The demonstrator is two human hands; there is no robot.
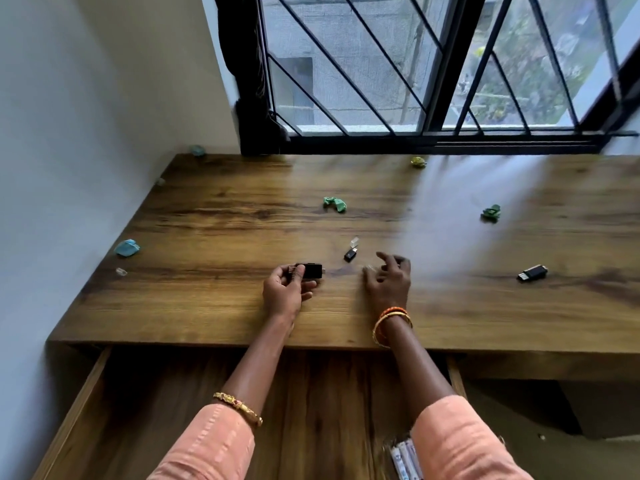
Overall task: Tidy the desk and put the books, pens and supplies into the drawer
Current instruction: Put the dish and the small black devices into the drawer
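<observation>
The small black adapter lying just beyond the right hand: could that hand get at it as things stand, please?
Probably yes. The right hand rests on the desk with loosely spread fingers, seemingly empty, and the small black adapter lies just beyond it, up and to the left, with only bare wood between.

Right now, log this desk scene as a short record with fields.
left hand: grips a black drive
right hand: fingers loosely curled, low over the desk, blurred, holds nothing that shows
between hands: small black adapter, clear cap just behind it
far right: black USB stick
scraps: green paper wad, blue paper wad
drawer: pulled open below the desk edge
</observation>
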